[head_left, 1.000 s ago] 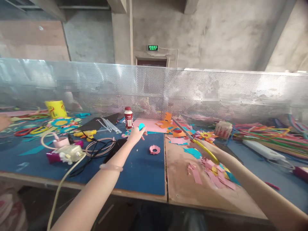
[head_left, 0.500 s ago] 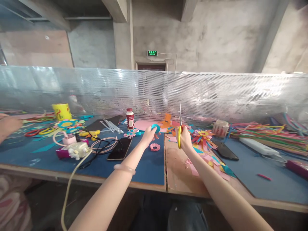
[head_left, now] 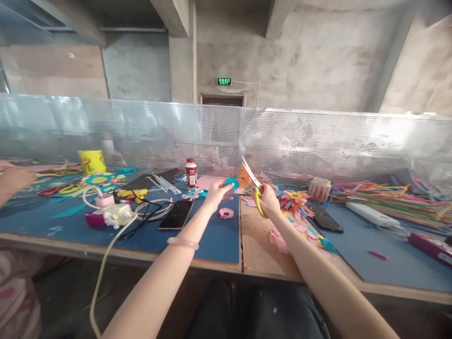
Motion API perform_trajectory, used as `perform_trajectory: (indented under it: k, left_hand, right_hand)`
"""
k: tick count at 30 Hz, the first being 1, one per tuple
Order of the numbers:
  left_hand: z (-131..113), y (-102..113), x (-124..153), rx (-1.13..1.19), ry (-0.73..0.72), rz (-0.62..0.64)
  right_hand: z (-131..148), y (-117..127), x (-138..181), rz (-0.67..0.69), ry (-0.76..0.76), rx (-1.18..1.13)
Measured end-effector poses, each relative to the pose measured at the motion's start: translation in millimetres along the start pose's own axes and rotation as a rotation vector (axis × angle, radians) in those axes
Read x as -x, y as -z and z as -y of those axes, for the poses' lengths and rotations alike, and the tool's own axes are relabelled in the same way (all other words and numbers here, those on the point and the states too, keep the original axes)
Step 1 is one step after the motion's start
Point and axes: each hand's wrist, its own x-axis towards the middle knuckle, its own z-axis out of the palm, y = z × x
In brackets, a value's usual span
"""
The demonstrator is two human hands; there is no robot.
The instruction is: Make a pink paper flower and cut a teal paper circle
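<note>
My left hand [head_left: 213,195] pinches a small teal paper ring [head_left: 232,183] above the blue table mat. My right hand [head_left: 269,200] grips yellow-handled scissors [head_left: 254,186]; the blades stand apart and point up-left toward the ring, their tips a little to its right. A pink paper rosette [head_left: 226,213] lies on the mat just below both hands. Pink and teal paper scraps [head_left: 303,231] lie under my right forearm.
A black phone [head_left: 175,214], a red-capped bottle [head_left: 190,173], a glue gun [head_left: 133,193] with cables and a yellow tape roll [head_left: 92,161] stand to the left. A second phone [head_left: 323,218], paper flower [head_left: 295,198] and coloured strips [head_left: 395,197] are right. Another person's hand [head_left: 14,179] is far left. A perforated metal screen [head_left: 318,141] backs the table.
My right hand swung the scissors from the right scraps to upright, then tilted the opened blades toward the teal ring. My left hand lifted the ring slightly rightward. The view shifted.
</note>
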Motion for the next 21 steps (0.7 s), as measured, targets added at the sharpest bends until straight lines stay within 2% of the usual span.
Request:
perform_trajectory:
  k: [10,21]
  left_hand:
    - [-2,13,1,0.047,0.011,-0.110]
    - [-9,9,4,0.071,-0.015,-0.093]
  right_hand:
    - [7,6,5,0.038,0.145,0.083]
    - [6,6,4,0.157,0.192,0.187]
